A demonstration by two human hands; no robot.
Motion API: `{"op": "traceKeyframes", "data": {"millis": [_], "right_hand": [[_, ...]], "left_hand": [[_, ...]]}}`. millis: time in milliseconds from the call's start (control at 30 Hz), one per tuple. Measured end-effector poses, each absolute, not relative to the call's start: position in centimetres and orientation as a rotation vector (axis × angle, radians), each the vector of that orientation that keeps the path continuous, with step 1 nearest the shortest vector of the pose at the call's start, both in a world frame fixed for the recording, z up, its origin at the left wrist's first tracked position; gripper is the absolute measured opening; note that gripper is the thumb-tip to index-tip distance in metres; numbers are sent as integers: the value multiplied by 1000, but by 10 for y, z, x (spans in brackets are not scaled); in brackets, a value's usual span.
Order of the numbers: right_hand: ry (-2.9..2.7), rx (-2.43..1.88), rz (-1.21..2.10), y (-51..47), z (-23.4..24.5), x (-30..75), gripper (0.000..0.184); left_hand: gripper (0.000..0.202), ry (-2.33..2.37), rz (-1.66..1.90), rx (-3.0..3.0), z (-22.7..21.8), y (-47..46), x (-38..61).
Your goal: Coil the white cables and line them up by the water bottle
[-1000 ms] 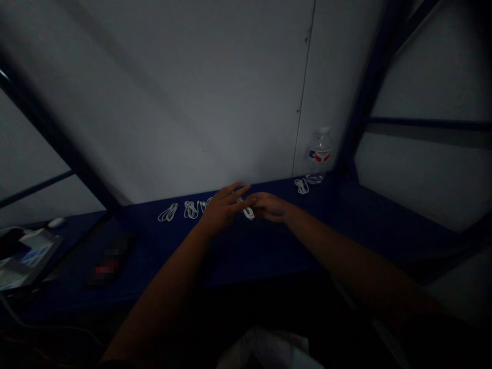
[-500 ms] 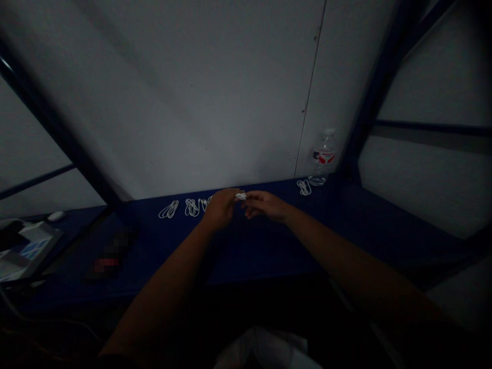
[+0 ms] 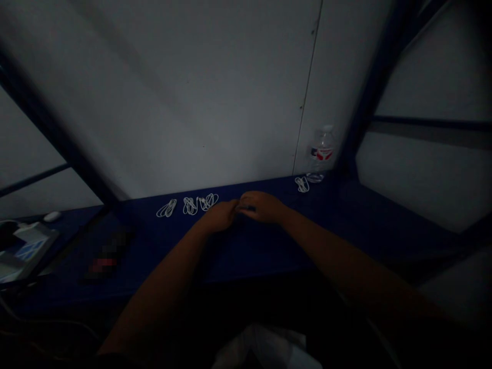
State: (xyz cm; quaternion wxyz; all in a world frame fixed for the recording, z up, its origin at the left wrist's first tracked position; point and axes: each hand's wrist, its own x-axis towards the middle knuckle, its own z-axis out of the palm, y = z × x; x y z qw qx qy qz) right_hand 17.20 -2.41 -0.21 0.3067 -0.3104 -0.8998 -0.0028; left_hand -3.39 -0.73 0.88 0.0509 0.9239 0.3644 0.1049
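My left hand [image 3: 222,216] and my right hand [image 3: 265,206] meet above the blue shelf [image 3: 261,251], fingertips together. Both are closed on a white cable, now almost wholly covered by the fingers; just a faint pale bit shows between them. Left of my hands, three coiled white cables lie in a row: one at the far left [image 3: 166,208], a middle one [image 3: 190,205] and one nearest my left hand [image 3: 209,202]. Another coiled white cable [image 3: 302,184] rests to the right, beyond my right hand.
A clear plastic bottle [image 3: 322,154] with a red and blue label stands at the back right against the grey wall panel [image 3: 215,92]. On the left are a blurred dark item [image 3: 107,256] and a white box [image 3: 36,238] with blue panels. Blue frame posts [image 3: 82,164] flank the shelf.
My hands have come closer together and slightly lower, and my right fingers have folded in over the white cable. The coil nearest my left hand is now uncovered.
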Motion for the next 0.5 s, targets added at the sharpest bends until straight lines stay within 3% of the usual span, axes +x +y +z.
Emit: {"op": "traceKeyframes", "data": {"millis": [167,500], "right_hand": [[-2322,-864,315,-20,-9,175,21],[-2036,-1019,994,-9,-15,180,26]], "left_hand": [[59,1184,146,2978,11,-20,-27],[63,1037,248,2991,18,-28,-18]]}}
